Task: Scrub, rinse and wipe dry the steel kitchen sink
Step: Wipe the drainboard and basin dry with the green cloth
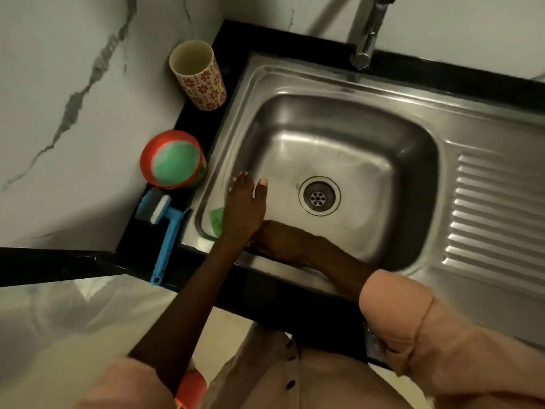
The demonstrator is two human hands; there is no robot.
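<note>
The steel sink fills the middle of the view, with its drain in the basin floor. My left hand reaches into the basin's left side, fingers straight against the steel. A green scrub pad lies in the front-left corner of the basin, partly covered by that hand. My right hand lies low at the front wall of the basin and passes under my left wrist. Its fingers are hidden there, so whether they hold the pad does not show.
A tap hangs over the back rim. On the black counter to the left stand a flowered cup, a red bowl with a green lid and a blue brush. A ribbed drainboard lies to the right.
</note>
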